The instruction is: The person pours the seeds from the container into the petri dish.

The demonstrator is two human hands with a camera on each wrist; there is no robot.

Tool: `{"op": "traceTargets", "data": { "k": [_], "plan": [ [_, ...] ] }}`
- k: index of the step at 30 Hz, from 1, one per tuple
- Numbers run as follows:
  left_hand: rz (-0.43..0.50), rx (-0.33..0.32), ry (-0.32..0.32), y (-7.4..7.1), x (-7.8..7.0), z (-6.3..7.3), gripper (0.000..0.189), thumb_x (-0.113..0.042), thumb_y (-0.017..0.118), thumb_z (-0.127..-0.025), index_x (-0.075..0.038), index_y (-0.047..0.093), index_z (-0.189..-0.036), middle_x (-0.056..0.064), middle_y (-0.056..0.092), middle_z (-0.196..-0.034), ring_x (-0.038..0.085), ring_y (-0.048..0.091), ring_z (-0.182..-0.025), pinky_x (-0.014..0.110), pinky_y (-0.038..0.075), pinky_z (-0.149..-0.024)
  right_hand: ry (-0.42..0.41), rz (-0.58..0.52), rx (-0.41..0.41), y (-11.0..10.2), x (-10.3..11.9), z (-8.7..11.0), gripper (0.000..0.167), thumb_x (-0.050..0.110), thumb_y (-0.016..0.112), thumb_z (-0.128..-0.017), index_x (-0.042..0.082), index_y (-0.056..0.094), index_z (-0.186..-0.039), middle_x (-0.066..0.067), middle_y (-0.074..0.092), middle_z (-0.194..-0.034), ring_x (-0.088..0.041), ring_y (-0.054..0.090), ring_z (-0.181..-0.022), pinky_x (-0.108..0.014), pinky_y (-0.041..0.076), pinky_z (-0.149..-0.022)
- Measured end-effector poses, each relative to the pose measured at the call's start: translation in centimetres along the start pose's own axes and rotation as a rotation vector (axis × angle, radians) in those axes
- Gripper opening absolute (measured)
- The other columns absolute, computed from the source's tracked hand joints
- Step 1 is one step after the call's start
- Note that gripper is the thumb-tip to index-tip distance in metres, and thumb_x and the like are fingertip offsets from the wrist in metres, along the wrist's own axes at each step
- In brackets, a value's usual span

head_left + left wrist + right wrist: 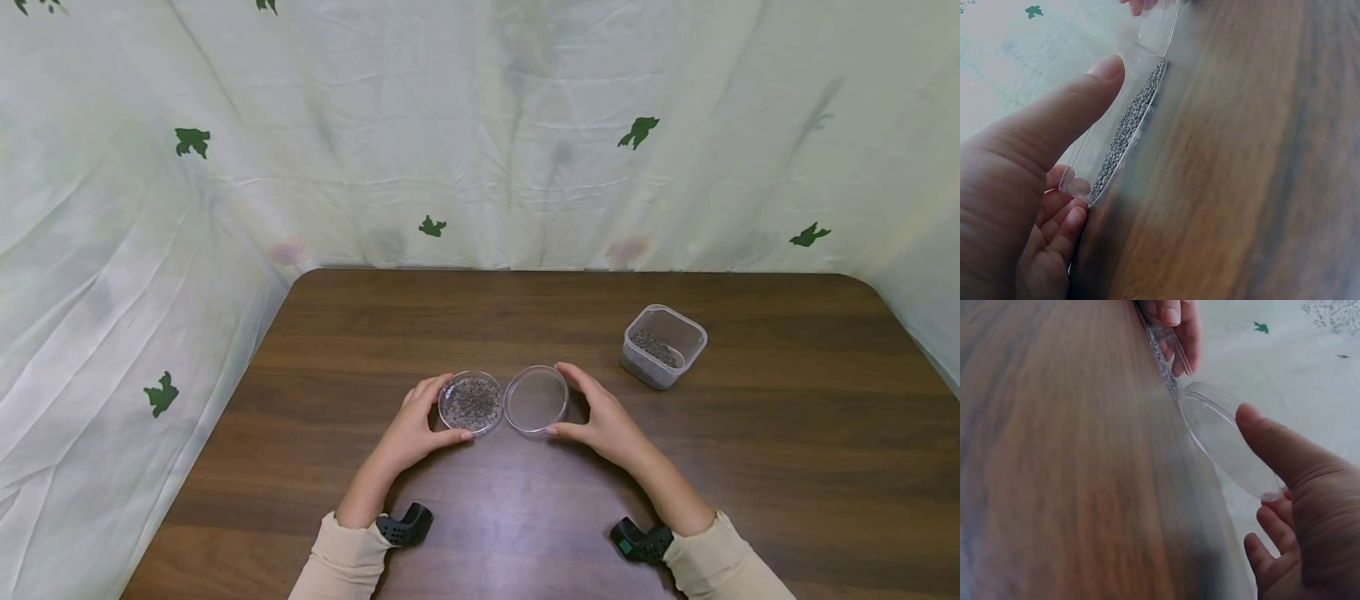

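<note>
My left hand (412, 423) holds a round clear petri dish (1124, 128) by its sides, thumb in front and fingers behind. Small dark grey grains (471, 402) cover the dish's bottom. To its right, a clear petri dish lid (536, 400) with nothing in it is pinched at its right edge between the thumb and fingers of my right hand (600, 421). The lid's left edge meets the dish's rim, and in the right wrist view the lid (1229, 447) tilts, its held side up off the table.
A clear rectangular plastic tub (651, 368) with more dark grains inside stands behind and right of my right hand. The brown wooden table (360, 325) ends at the back against a pale curtain (480, 150) with green leaf-like marks.
</note>
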State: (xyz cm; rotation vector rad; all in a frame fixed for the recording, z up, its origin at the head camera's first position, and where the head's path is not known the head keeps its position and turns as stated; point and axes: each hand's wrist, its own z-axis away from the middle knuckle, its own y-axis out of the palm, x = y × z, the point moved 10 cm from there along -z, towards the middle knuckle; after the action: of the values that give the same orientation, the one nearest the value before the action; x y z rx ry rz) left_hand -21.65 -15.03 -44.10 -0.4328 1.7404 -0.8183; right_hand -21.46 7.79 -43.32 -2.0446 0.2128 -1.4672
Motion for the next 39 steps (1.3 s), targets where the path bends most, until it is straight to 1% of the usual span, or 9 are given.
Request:
{"op": "traceTargets", "data": {
  "k": [6,13,19,24,29,34,39],
  "plan": [
    [-0.006,-0.007,0.006,-0.1,0.0,0.0,0.087,-0.041,0.079,-0.063,-0.004,0.041,-0.132,0.011,0.045,-0.127,0.030,0.037,-0.116,0.046,0.032,-0.094,-0.031,-0.013,-0.012,-0.2,0.7,-0.4,0.086,0.026,0.080,-0.067,0.007,0.033,-0.136,-0.007,0.040,-0.135,-0.019,0.035,-0.124,-0.040,0.028,-0.100],
    [-0.008,-0.002,0.004,0.1,0.2,0.0,0.088,-0.041,0.080,-0.062,-0.004,0.040,-0.133,0.011,0.044,-0.128,0.029,0.037,-0.117,0.046,0.031,-0.095,-0.051,-0.024,-0.024,-0.3,1.1,-0.7,0.086,0.031,0.079,-0.066,0.007,0.035,-0.136,-0.004,0.041,-0.134,-0.018,0.037,-0.122,-0.040,0.027,-0.100],
    [-0.004,-0.010,0.006,0.0,0.3,0.0,0.088,-0.041,0.080,-0.062,-0.005,0.041,-0.132,0.011,0.044,-0.128,0.029,0.037,-0.116,0.046,0.031,-0.095,-0.059,-0.034,-0.025,-0.2,1.7,-1.1,0.085,0.035,0.078,-0.067,0.010,0.035,-0.136,-0.003,0.041,-0.134,-0.017,0.036,-0.123,-0.040,0.027,-0.100],
    [-0.004,-0.004,-0.002,0.0,0.3,0.0,0.088,-0.041,0.080,-0.062,-0.005,0.041,-0.132,0.011,0.044,-0.129,0.029,0.036,-0.117,0.046,0.031,-0.096,-0.064,-0.057,-0.021,0.0,2.4,-1.5,0.084,0.033,0.078,-0.068,0.010,0.035,-0.136,-0.002,0.041,-0.134,-0.017,0.036,-0.123,-0.041,0.027,-0.100],
    [0.002,0.000,-0.010,0.0,0.2,0.0,0.088,-0.041,0.080,-0.063,-0.005,0.041,-0.133,0.011,0.043,-0.129,0.030,0.036,-0.118,0.046,0.030,-0.096,-0.071,-0.059,-0.027,0.2,2.8,-1.8,0.085,0.036,0.078,-0.067,0.014,0.034,-0.137,0.000,0.041,-0.134,-0.016,0.036,-0.123,-0.041,0.028,-0.099],
    [0.004,-0.001,-0.011,0.0,0.1,0.0,0.088,-0.041,0.080,-0.062,-0.005,0.041,-0.133,0.011,0.043,-0.129,0.030,0.036,-0.118,0.046,0.030,-0.096,-0.075,-0.071,-0.037,0.4,2.9,-2.1,0.086,0.036,0.078,-0.066,0.011,0.035,-0.136,0.001,0.041,-0.134,-0.015,0.036,-0.123,-0.040,0.028,-0.100],
    [0.001,-0.002,-0.012,0.0,0.0,0.0,0.088,-0.041,0.080,-0.062,-0.005,0.041,-0.133,0.011,0.044,-0.129,0.029,0.036,-0.118,0.046,0.030,-0.096,-0.084,-0.090,-0.041,0.7,3.2,-2.4,0.086,0.034,0.080,-0.066,0.010,0.035,-0.136,0.001,0.041,-0.134,-0.015,0.036,-0.123,-0.039,0.027,-0.100]
  ]
}}
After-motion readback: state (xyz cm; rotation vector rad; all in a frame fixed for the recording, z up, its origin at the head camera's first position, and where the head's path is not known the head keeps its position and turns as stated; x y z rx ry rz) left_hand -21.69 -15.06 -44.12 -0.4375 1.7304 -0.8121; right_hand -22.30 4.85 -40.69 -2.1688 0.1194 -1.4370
